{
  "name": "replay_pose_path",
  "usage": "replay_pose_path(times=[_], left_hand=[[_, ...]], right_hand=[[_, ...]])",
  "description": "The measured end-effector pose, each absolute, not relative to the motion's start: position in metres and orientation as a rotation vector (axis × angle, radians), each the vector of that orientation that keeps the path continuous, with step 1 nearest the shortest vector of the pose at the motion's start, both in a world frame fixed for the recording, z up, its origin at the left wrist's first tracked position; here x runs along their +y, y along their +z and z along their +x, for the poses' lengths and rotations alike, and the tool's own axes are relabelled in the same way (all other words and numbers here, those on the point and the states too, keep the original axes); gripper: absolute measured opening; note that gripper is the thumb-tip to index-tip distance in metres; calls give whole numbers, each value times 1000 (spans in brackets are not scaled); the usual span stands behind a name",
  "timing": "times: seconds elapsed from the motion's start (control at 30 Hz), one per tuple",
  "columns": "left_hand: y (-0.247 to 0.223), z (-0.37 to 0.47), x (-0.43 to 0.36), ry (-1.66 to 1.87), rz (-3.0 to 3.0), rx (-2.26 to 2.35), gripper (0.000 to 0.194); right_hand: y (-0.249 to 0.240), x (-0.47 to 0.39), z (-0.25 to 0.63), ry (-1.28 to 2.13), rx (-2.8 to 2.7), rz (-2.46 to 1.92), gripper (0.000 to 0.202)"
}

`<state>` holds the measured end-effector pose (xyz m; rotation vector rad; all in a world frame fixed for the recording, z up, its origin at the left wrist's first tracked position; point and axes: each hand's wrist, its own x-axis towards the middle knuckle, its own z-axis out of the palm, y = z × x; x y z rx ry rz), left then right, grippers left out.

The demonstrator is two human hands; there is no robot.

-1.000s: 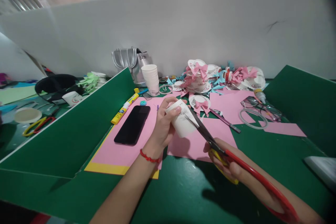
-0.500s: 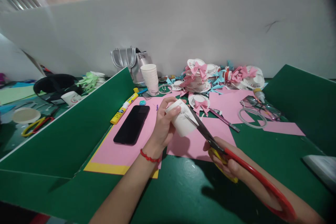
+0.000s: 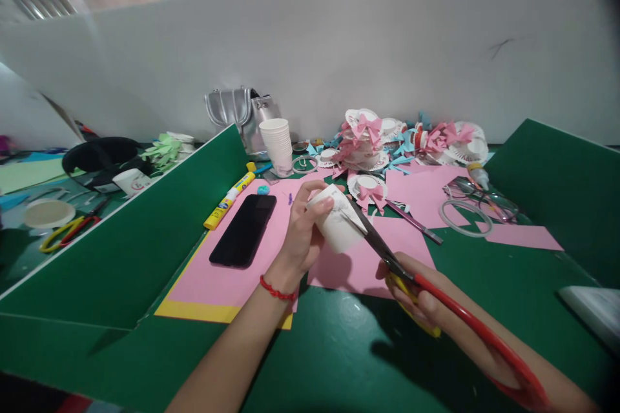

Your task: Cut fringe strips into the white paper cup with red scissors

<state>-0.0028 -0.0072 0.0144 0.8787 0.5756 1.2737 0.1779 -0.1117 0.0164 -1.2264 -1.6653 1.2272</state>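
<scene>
A white paper cup [image 3: 338,234] is tilted in my left hand [image 3: 303,226], thumb on its near side and fingers wrapped behind it. Scissors [image 3: 380,246] with a red and a yellow handle are in my right hand [image 3: 414,300], fingers closed round the grips. Their dark blades straddle the cup's wall, slightly apart, with one blade across the near face and the other behind the edge. Beneath the cup lies a sheet of pink paper [image 3: 372,271] on the green table [image 3: 329,348].
Left of my hand a black phone [image 3: 243,230] and a yellow glue stick [image 3: 229,200] lie by a green divider [image 3: 121,258]. Behind stand stacked paper cups [image 3: 277,148] and small paper hats with bows [image 3: 365,142]. A pencil [image 3: 414,222], a ring [image 3: 465,217] and glasses [image 3: 498,206] lie right.
Hardly anything differs. Both hands, the cup and the scissors keep almost the same place, with only a very slight shift.
</scene>
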Motion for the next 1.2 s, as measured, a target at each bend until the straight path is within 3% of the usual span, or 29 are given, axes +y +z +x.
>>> replay_pose_path(times=[0.53,0.93,1.2], left_hand=[[14,-2,-7,1259,859,600,30],[15,-2,-7,1249,866,580,28],[14,-3,-7,1236,868,599,31]], right_hand=[[6,-104,177,1414,-1579,-1197,66],[3,-105,177,1208,-1653,-1265,54],[9,-106,174,1160,-1683,-1343,56]])
